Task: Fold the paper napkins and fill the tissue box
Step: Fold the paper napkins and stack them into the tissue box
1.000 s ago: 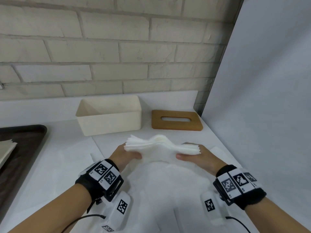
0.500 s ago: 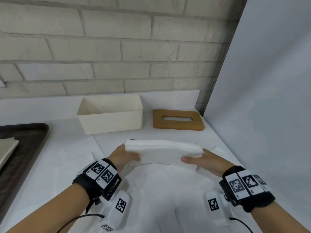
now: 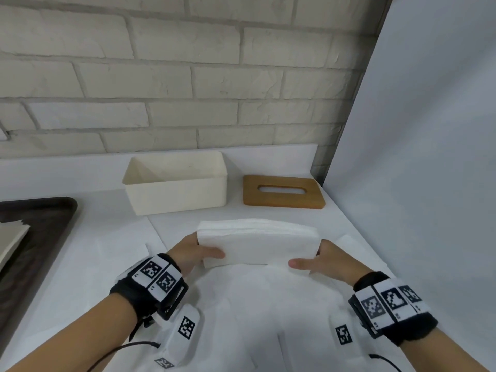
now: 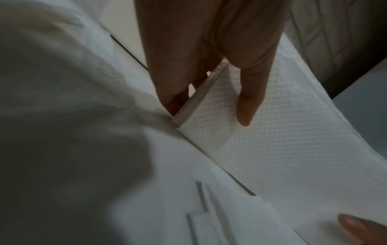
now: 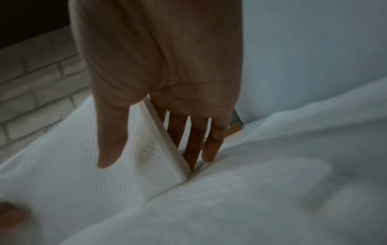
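Observation:
A stack of folded white paper napkins (image 3: 257, 244) stands on its long edge over the spread napkins (image 3: 263, 312) on the counter. My left hand (image 3: 194, 253) holds its left end, thumb on the near face, fingers behind. My right hand (image 3: 320, 260) holds the right end the same way. In the left wrist view the thumb (image 4: 249, 99) presses the stack (image 4: 211, 106); in the right wrist view the thumb (image 5: 111, 140) lies on the stack (image 5: 146, 149), fingers (image 5: 195, 139) behind. The cream tissue box (image 3: 175, 182) sits open behind, its wooden slotted lid (image 3: 283, 191) to the right.
A dark tray (image 3: 35, 237) with a pile of paper (image 3: 10, 237) lies at the left. A brick wall (image 3: 174, 76) runs along the back and a white panel (image 3: 416, 157) closes the right side. Loose flat napkins cover the counter near me.
The stack, sagging and fanned between my hands a second ago, is now squared into a flat block standing on edge. Both hands moved slightly apart and kept their hold.

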Motion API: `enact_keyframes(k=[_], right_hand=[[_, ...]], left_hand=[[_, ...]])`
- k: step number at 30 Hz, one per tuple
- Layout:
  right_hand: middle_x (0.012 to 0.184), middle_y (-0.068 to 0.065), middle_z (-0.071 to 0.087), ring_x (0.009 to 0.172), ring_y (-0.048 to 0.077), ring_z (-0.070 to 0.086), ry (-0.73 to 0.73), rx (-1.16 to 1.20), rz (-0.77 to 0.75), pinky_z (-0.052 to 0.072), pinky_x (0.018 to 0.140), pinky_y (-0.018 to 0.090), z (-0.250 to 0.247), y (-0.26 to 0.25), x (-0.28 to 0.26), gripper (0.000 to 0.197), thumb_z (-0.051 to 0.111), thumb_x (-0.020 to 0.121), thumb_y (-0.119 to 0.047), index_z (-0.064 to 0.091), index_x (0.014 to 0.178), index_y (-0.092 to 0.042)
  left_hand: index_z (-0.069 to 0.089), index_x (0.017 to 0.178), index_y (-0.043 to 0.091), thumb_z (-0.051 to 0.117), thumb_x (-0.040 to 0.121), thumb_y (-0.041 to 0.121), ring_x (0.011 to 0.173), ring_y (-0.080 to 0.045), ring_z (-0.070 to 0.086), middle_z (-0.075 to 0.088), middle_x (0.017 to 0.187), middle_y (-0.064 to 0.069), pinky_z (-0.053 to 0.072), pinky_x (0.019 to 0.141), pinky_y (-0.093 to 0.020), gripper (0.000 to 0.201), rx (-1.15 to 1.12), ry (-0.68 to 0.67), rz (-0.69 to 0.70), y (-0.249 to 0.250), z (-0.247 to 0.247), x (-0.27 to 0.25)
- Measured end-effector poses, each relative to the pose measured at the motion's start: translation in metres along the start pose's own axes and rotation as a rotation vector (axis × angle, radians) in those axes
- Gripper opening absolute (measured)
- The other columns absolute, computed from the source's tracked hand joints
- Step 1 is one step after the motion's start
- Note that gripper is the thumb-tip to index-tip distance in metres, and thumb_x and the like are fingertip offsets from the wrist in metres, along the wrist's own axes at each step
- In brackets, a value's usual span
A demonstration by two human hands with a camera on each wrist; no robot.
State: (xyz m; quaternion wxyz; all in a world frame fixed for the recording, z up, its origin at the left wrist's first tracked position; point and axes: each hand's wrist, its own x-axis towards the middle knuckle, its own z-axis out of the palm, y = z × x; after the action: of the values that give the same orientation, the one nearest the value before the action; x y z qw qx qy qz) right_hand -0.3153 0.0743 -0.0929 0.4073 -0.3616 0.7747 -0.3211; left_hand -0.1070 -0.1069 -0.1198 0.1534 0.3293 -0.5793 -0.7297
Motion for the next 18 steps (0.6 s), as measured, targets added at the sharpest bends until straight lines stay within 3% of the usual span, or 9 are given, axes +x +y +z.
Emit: enact_keyframes(k=[1, 3, 5, 6, 8, 10, 12, 16, 18], right_hand=[[0.073, -0.018, 0.064, 0.071, -0.004, 0.059, -0.026, 0.011, 0.008, 0.044, 0.059, 0.006, 0.0, -0.005, -0.002, 0.018, 0.074, 0.077, -0.023, 0.058, 0.083, -0.029], [0.099, -0.009, 0.068, 0.094, 0.007, 0.063, -0.082, 0.057, 0.007, 0.05, 0.085, 0.02, 0.0, -0.01, -0.002, 0.038, 0.079, 0.072, -0.021, 0.061, 0.106, -0.024], [0.112, -0.004, 0.068, 0.108, 0.013, 0.061, -0.112, 0.11, -0.008, 0.046, 0.101, 0.031, 0.002, -0.015, -0.002, 0.052, 0.081, 0.069, -0.017, 0.06, 0.116, -0.023], [0.11, -0.005, 0.069, 0.106, 0.012, 0.062, -0.138, 0.133, -0.035, 0.046, 0.1, 0.028, 0.004, -0.016, -0.002, 0.048, 0.079, 0.071, -0.012, 0.061, 0.113, -0.024], [0.096, -0.009, 0.068, 0.093, 0.006, 0.063, -0.19, 0.147, -0.087, 0.049, 0.085, 0.016, 0.006, -0.018, -0.001, 0.04, 0.074, 0.074, -0.002, 0.064, 0.104, -0.026], [0.091, -0.009, 0.068, 0.087, 0.004, 0.063, -0.19, 0.152, -0.122, 0.048, 0.075, 0.011, 0.006, -0.016, 0.0, 0.038, 0.077, 0.07, -0.003, 0.067, 0.099, -0.026], [0.092, -0.005, 0.068, 0.088, 0.007, 0.063, -0.156, 0.161, -0.135, 0.048, 0.075, 0.011, 0.004, -0.012, 0.001, 0.036, 0.078, 0.066, -0.009, 0.068, 0.097, -0.023], [0.105, 0.004, 0.069, 0.099, 0.018, 0.064, -0.017, 0.248, -0.093, 0.05, 0.08, 0.018, 0.0, -0.008, 0.003, 0.034, 0.074, 0.074, -0.003, 0.064, 0.105, -0.015], [0.099, 0.001, 0.07, 0.091, 0.012, 0.066, 0.025, 0.208, -0.133, 0.049, 0.074, 0.012, -0.003, -0.014, 0.001, 0.029, 0.074, 0.075, -0.004, 0.065, 0.1, -0.016]], left_hand=[[0.063, 0.097, 0.011, 0.067, 0.059, -0.014, 0.089, -0.018, 0.063, 0.068, 0.096, -0.004, 0.049, 0.074, -0.024, 0.046, -0.016, 0.006, -0.003, 0.0, -0.001, 0.001], [0.063, 0.096, 0.011, 0.068, 0.058, -0.013, 0.088, -0.019, 0.064, 0.069, 0.095, -0.005, 0.05, 0.071, -0.025, 0.046, -0.04, 0.015, -0.009, 0.001, 0.0, 0.004], [0.065, 0.096, 0.01, 0.069, 0.058, -0.011, 0.086, -0.02, 0.066, 0.072, 0.092, -0.005, 0.053, 0.069, -0.026, 0.043, -0.047, -0.008, -0.028, 0.003, 0.003, 0.007], [0.067, 0.095, 0.01, 0.07, 0.058, -0.008, 0.084, -0.019, 0.068, 0.074, 0.088, -0.003, 0.054, 0.069, -0.026, 0.041, -0.043, -0.021, -0.036, 0.003, 0.005, 0.008], [0.069, 0.093, 0.01, 0.072, 0.054, 0.0, 0.084, -0.018, 0.069, 0.076, 0.084, -0.001, 0.053, 0.07, -0.026, 0.04, -0.035, -0.034, -0.034, 0.004, 0.007, 0.008], [0.069, 0.092, 0.011, 0.077, 0.047, 0.004, 0.085, -0.018, 0.069, 0.076, 0.084, 0.0, 0.053, 0.072, -0.025, 0.046, -0.027, -0.046, -0.021, 0.005, 0.005, 0.006], [0.07, 0.095, 0.011, 0.08, 0.04, 0.013, 0.085, -0.015, 0.071, 0.076, 0.089, -0.001, 0.055, 0.07, -0.022, 0.056, -0.012, -0.067, -0.023, 0.005, 0.001, 0.006], [0.069, 0.103, 0.008, 0.091, 0.026, 0.021, 0.101, -0.021, 0.068, 0.073, 0.104, -0.008, 0.053, 0.079, -0.023, 0.081, 0.057, -0.056, -0.03, 0.005, -0.002, 0.003], [0.068, 0.099, 0.01, 0.091, 0.042, 0.019, 0.104, -0.023, 0.065, 0.072, 0.102, -0.007, 0.05, 0.08, -0.022, 0.062, 0.139, -0.017, -0.034, 0.008, 0.002, 0.001]])
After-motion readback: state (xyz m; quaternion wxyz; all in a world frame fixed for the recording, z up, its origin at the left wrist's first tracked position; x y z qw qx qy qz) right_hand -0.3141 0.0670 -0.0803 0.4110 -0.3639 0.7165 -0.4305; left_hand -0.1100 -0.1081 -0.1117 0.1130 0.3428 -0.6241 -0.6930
